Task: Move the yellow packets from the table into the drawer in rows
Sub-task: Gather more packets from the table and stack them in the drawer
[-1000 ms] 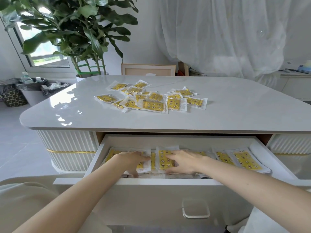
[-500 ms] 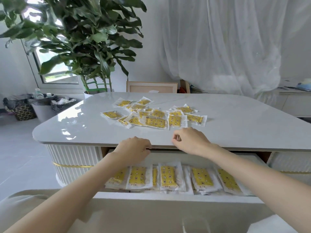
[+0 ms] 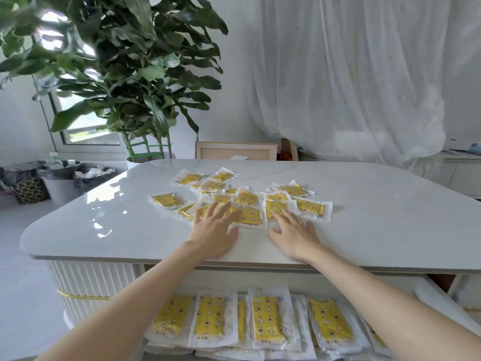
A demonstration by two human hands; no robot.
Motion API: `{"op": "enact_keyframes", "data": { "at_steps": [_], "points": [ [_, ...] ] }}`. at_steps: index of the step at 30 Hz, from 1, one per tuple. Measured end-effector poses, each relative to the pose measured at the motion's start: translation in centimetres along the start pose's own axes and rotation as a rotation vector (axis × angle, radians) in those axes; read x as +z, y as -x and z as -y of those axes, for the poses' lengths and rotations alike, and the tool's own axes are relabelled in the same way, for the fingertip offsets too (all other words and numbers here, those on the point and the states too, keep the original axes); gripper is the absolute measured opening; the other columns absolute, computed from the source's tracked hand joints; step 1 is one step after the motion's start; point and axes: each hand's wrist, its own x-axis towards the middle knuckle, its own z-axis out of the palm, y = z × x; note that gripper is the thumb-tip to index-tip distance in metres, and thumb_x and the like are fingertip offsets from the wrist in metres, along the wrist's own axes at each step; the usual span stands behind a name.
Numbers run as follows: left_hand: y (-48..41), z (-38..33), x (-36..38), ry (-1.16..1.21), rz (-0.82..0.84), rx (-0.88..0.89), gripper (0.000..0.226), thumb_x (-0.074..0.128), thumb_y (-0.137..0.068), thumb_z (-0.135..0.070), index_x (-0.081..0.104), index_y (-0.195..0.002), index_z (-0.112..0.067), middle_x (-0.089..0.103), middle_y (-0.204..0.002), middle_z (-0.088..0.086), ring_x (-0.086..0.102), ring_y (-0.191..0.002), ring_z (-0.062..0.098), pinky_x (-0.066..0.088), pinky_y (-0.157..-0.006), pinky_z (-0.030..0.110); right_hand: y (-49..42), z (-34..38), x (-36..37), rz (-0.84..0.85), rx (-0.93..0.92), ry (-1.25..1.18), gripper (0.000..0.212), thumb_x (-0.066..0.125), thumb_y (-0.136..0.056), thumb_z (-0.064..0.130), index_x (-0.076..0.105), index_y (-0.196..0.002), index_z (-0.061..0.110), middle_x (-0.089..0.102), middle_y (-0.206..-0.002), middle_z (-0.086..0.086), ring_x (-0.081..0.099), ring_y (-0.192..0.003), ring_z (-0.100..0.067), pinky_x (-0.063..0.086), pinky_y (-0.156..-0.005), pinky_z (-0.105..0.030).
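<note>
Around fourteen yellow packets [image 3: 247, 216] lie overlapping near the middle of the table [image 3: 390, 217]. The left hand [image 3: 212, 231] and right hand [image 3: 295, 234] lie flat, fingers straight, with tips on the nearest packets. Six more sit in a row in the open drawer [image 3: 437, 300].

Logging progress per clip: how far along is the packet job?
Done: one row of yellow plastic-wrapped packets lies in the open white drawer. In hand: left hand and right hand lie flat on the loose yellow packets, gripping none. Left: that scatter on the glossy white table.
</note>
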Motion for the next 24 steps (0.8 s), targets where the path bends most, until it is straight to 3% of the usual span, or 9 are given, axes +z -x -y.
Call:
{"op": "enact_keyframes", "data": {
  "at_steps": [3,8,13,15,18,20,21,22,24],
  "points": [
    [-0.5,-0.2,0.4,0.099,-0.046,-0.066,0.048,0.034,-0.096,-0.043,0.031,-0.144,-0.039,0.027,-0.153,-0.01,0.016,-0.145,0.013,-0.001,-0.115,0.059,-0.2,0.0,-0.2,-0.055,-0.015,0.004,0.054,0.027,-0.096,0.042,0.026,-0.148,0.026,0.02,-0.158,-0.002,0.02,-0.144,-0.022,0.021,-0.114,-0.046],
    [0.4,-1.5,0.4,0.024,-0.244,-0.026,0.038,0.035,-0.095,-0.046,0.058,-0.124,-0.037,0.06,-0.116,-0.012,0.047,-0.121,0.013,0.001,-0.117,0.054,0.7,0.0,-1.0,-0.086,-0.05,0.07,0.043,0.036,-0.094,0.042,0.043,-0.131,0.022,0.043,-0.135,-0.005,0.036,-0.126,-0.023,0.036,-0.1,-0.038],
    [2.0,-2.3,-0.2,0.024,-0.273,0.06,0.034,0.038,-0.096,-0.034,0.071,-0.092,-0.025,0.049,-0.084,-0.009,0.053,-0.1,0.015,0.029,-0.107,0.04,2.4,0.3,-2.6,-0.056,-0.083,0.116,0.03,0.041,-0.091,0.042,0.056,-0.112,0.026,0.052,-0.122,-0.002,0.044,-0.118,-0.024,0.032,-0.098,-0.041],
    [2.4,-2.2,-0.9,0.079,-0.261,0.049,0.032,0.043,-0.094,-0.035,0.071,-0.088,-0.022,0.054,-0.086,-0.008,0.053,-0.099,0.015,0.036,-0.097,0.033,3.1,0.3,-3.9,-0.072,-0.084,0.097,0.027,0.041,-0.091,0.041,0.063,-0.091,0.025,0.06,-0.103,0.002,0.053,-0.102,-0.022,0.037,-0.09,-0.037],
    [3.0,-2.0,-1.4,0.159,-0.203,0.004,0.029,0.054,-0.088,-0.048,0.065,-0.096,-0.023,0.05,-0.114,-0.007,0.046,-0.11,0.015,0.04,-0.091,0.033,3.5,0.2,-5.2,-0.06,0.019,-0.012,0.03,0.042,-0.086,0.027,0.042,-0.057,0.018,0.048,-0.065,0.001,0.047,-0.069,-0.022,0.031,-0.056,-0.026],
    [3.4,-2.1,-1.3,0.236,-0.138,-0.044,0.041,0.058,-0.083,-0.055,0.055,-0.109,-0.023,0.04,-0.131,-0.005,0.042,-0.118,0.017,0.044,-0.091,0.035,3.3,0.2,-5.4,-0.082,0.069,-0.077,0.024,0.044,-0.083,0.022,0.043,-0.059,0.018,0.048,-0.066,0.001,0.048,-0.07,-0.021,0.032,-0.055,-0.026],
    [3.5,-2.2,-1.2,0.268,-0.107,-0.072,0.049,0.058,-0.082,-0.057,0.049,-0.118,-0.024,0.04,-0.136,-0.004,0.042,-0.121,0.018,0.044,-0.093,0.036,3.1,0.1,-5.3,-0.092,0.091,-0.126,0.017,0.046,-0.083,0.023,0.052,-0.068,0.02,0.055,-0.076,0.001,0.052,-0.081,-0.022,0.038,-0.06,-0.028],
    [3.4,-2.2,-1.1,0.294,-0.076,-0.101,0.059,0.058,-0.08,-0.059,0.042,-0.127,-0.027,0.042,-0.138,-0.003,0.042,-0.124,0.019,0.042,-0.096,0.038,2.8,0.0,-5.1,-0.076,0.12,-0.19,0.014,0.048,-0.085,0.027,0.061,-0.087,0.022,0.061,-0.095,0.0,0.053,-0.1,-0.023,0.045,-0.072,-0.031],
    [3.1,-2.0,-0.8,0.357,-0.011,-0.138,0.074,0.061,-0.074,-0.063,0.033,-0.137,-0.035,0.049,-0.138,-0.003,0.042,-0.129,0.021,0.038,-0.104,0.043,2.4,-0.1,-4.3,0.033,0.223,-0.252,0.044,0.051,-0.088,0.039,0.048,-0.13,0.027,0.05,-0.133,-0.003,0.033,-0.132,-0.03,0.04,-0.099,-0.04]
  ]
}}
